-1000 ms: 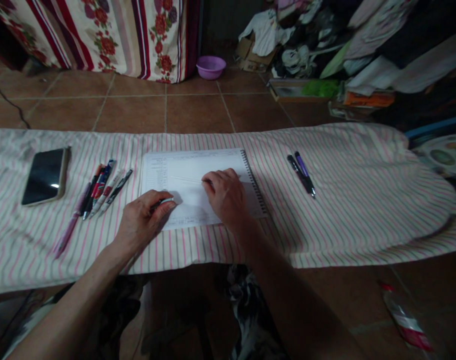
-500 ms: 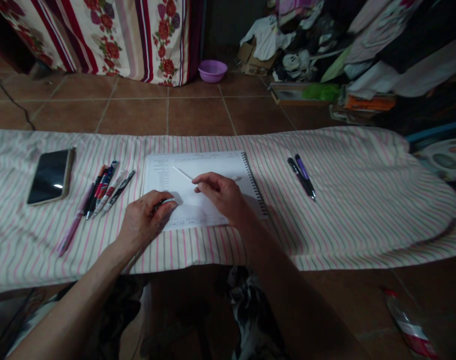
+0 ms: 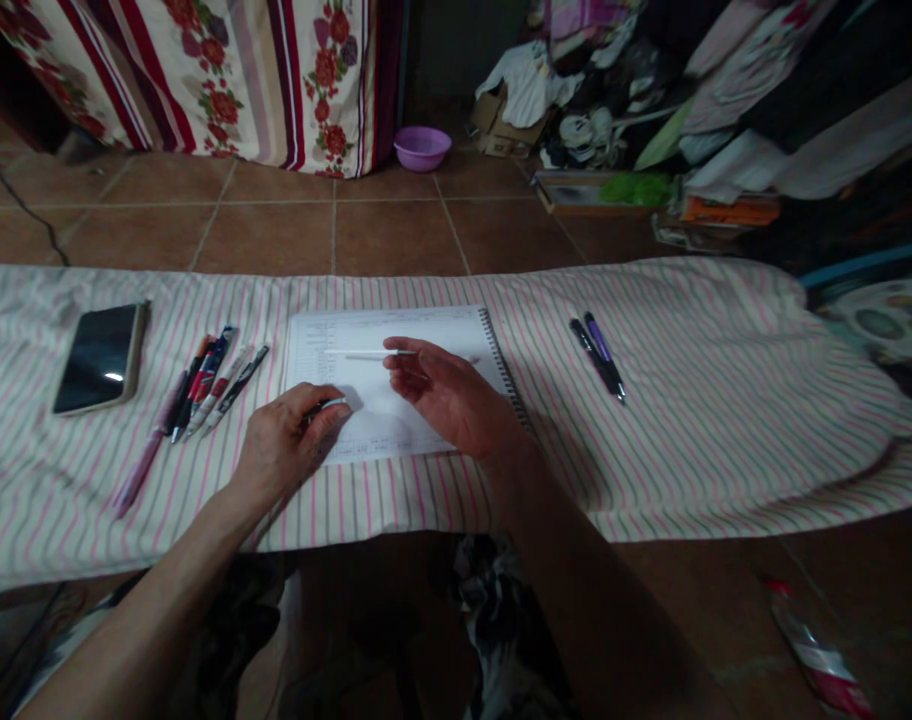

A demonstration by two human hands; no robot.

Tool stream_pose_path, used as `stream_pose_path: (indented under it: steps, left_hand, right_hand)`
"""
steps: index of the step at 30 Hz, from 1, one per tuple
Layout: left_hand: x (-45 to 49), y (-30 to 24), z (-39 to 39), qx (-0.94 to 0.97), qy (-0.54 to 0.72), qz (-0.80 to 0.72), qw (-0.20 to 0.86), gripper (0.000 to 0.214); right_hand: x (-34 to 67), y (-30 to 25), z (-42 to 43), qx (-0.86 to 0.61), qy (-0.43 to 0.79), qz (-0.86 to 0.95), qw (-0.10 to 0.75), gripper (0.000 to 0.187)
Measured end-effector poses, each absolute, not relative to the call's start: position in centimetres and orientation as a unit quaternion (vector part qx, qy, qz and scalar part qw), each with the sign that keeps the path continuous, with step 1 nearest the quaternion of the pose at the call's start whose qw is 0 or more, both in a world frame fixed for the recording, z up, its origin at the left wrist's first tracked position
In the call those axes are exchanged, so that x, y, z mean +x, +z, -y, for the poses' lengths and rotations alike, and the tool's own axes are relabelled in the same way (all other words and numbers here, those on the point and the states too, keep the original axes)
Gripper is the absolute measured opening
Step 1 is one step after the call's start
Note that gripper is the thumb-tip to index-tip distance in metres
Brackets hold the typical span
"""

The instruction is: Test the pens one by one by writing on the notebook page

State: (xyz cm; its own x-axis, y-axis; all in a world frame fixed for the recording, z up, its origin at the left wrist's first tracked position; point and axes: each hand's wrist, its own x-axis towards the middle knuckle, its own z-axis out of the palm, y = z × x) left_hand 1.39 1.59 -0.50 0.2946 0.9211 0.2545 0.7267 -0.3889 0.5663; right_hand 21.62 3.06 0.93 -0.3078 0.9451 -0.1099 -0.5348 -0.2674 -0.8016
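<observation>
Above the open notebook (image 3: 396, 425), my right hand (image 3: 452, 400) pinches a thin white stick (image 3: 358, 352), slim like a pen refill, between thumb and fingertips. The stick lies almost level and points left; its other fingers are loosely curled with the palm partly turned up. My left hand (image 3: 287, 430) rests at the notebook's lower left, fingers closed round a small dark object with a whitish end (image 3: 336, 401), mostly hidden in the grip. A small pale piece (image 3: 474, 359) lies on the page just beyond my right hand.
Several pens (image 3: 212, 380) lie left of the notebook, beside a phone (image 3: 100, 358). Two pens (image 3: 598, 358) lie to the right. A striped cloth (image 3: 726, 420) covers the table. Beyond are a purple basin (image 3: 422, 148) and piled clothes; a bottle (image 3: 816, 650) lies on the floor.
My right hand has rolled palm-up and its fingers have loosened. The white stick has swung from slanting to nearly level. My left hand keeps its place.
</observation>
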Motion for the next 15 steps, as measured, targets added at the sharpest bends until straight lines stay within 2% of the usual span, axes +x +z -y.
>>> stream_pose_path:
  steps: [6,11,15]
  left_hand:
    - [1.35,-0.49,-1.64,0.777,0.283,-0.535,0.174,0.026]
    - [1.27,-0.64,-1.68,0.774,0.303,-0.530,0.168,0.024]
    - [1.32,-0.65,-1.75,0.780,0.310,-0.518,0.165,0.023]
  right_hand:
    - [21.49,0.18,-3.43,-0.388,0.639,0.316,0.584,0.014]
    - [21.72,0.37,-3.42,-0.408,0.605,0.296,0.617,0.013]
    - [21.39,0.73,-2.94,-0.411,0.608,0.295,0.612,0.016]
